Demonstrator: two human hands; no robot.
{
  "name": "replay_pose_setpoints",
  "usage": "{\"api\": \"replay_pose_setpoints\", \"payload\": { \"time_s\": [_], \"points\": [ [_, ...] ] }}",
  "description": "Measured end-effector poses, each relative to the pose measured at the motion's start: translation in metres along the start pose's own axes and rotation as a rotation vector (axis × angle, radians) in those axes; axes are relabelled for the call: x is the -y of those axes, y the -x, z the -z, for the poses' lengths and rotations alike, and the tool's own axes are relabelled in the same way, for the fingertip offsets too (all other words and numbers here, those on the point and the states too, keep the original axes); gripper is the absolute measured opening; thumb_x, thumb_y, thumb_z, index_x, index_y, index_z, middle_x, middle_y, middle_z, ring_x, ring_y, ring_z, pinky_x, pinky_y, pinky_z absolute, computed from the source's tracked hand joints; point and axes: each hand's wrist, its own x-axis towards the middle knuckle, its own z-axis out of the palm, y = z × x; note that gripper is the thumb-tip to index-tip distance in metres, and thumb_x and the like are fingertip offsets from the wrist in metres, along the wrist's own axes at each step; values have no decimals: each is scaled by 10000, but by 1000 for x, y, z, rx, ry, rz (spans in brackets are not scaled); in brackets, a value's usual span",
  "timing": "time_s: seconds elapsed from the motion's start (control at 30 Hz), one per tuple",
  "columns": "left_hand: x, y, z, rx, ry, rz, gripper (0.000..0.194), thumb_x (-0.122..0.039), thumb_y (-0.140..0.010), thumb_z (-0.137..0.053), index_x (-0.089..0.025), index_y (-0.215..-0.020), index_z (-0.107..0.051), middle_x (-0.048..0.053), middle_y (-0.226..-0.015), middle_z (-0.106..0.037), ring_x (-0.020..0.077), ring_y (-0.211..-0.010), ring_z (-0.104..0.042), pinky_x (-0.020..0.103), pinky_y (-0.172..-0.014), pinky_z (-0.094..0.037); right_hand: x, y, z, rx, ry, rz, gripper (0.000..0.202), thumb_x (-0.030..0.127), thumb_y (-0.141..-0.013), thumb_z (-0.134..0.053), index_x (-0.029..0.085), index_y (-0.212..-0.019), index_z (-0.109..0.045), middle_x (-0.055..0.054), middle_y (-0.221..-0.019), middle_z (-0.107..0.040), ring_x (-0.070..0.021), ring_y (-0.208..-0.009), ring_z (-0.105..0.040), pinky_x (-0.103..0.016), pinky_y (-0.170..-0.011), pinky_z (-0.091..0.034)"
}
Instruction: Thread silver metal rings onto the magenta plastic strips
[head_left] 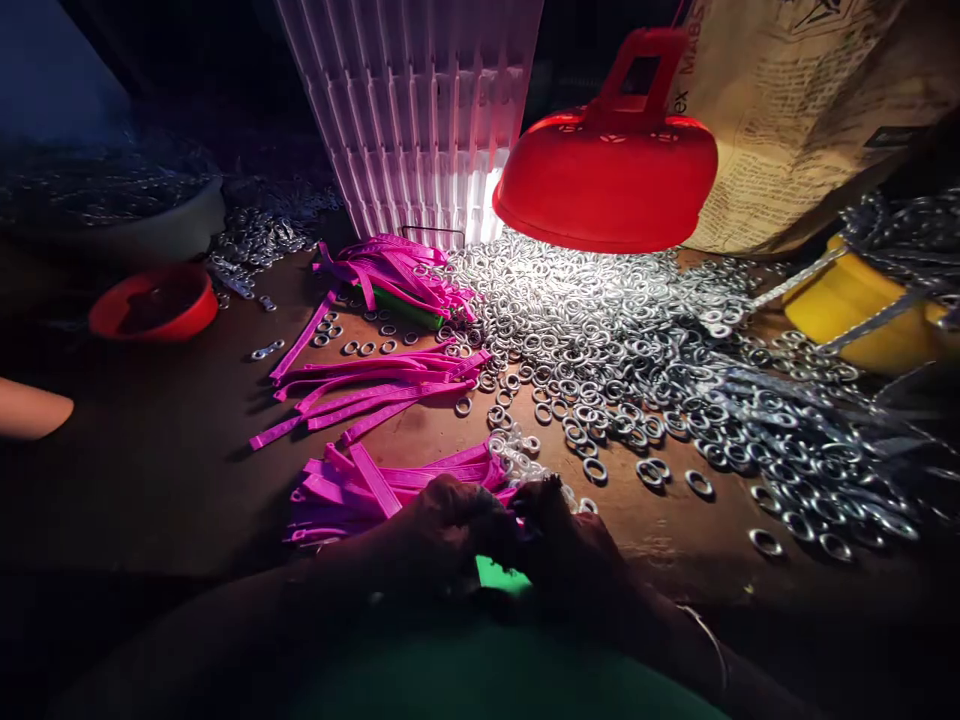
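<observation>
My left hand point(450, 520) and my right hand point(561, 530) meet low in the middle, both in deep shadow with fingers closed. A small bit of pink strap point(523, 524) shows between their fingertips; the rest of it is hidden. Just behind the hands lies a bundle of pink straps point(382, 485) with sewn ends. Next to its right end is a small cluster of pale, whitish pieces point(517, 455). Farther back are a second row of pink straps point(375, 388) and a third heap point(397, 270), which lies over something green.
A big heap of metal rings point(592, 330) spreads rightward under a red lamp point(611, 180). Behind stand a ribbed panel point(427, 120) and a paper sack point(795, 130). A yellow container point(840, 310) stands right, a red bowl point(154, 305) left. Someone's bare limb point(34, 408) enters left.
</observation>
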Motion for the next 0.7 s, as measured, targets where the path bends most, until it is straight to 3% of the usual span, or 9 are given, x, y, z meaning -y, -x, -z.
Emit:
{"api": "replay_pose_setpoints", "payload": {
  "time_s": [0.1,0.2,0.3,0.43,0.57,0.63,0.7],
  "points": [
    [-2,6,-4,-79,33,-49,481,-593,-766,-636,-114,-733,-651,24,-661,-610,72,-496,-494,185,-475,-401,14,0,0,75,64,41,325,447,-891,-503,210,-1112,-515,-9,-738,-590,-129,-624,-455,-240,-545,-362],
    [0,6,-5,-41,116,-59,413,-519,-754,-692,-110,-702,-668,27,-644,-611,99,-590,-544,184,-544,-426,26,-5,-1,179,82,71,246,303,-886,-510,190,-1097,-456,7,-776,-575,-95,-611,-398,-218,-531,-325],
    [3,3,-2,-36,215,27,389,-481,-703,-746,-105,-669,-649,24,-591,-588,101,-533,-515,188,-484,-384,30,-12,-1,236,120,73,184,268,-870,-499,177,-1018,-442,12,-729,-556,-88,-581,-376,-216,-496,-285],
    [6,-2,3,-68,288,88,400,-456,-662,-781,-97,-623,-611,12,-550,-546,85,-496,-474,184,-464,-345,26,-19,1,245,288,94,146,220,-855,-491,189,-992,-452,11,-686,-552,-97,-563,-403,-226,-491,-257],
    [9,-7,8,-58,342,41,424,-499,-676,-760,-105,-664,-604,6,-583,-546,98,-553,-512,199,-536,-389,27,-28,4,234,413,130,125,180,-831,-510,186,-953,-482,10,-651,-557,-97,-524,-393,-227,-480,-227],
    [8,-11,11,-75,228,-31,428,-521,-712,-717,-110,-686,-604,-11,-576,-512,85,-543,-478,195,-533,-372,29,-32,8,208,447,154,87,181,-847,-499,183,-932,-518,-3,-656,-578,-101,-524,-428,-222,-488,-248],
    [6,-15,14,-117,-34,-129,375,-472,-775,-662,-106,-705,-619,-8,-591,-512,85,-556,-459,198,-537,-360,29,-33,14,165,459,180,109,212,-859,-516,184,-958,-552,-16,-684,-608,-109,-541,-478,-213,-501,-286]
  ]
}}
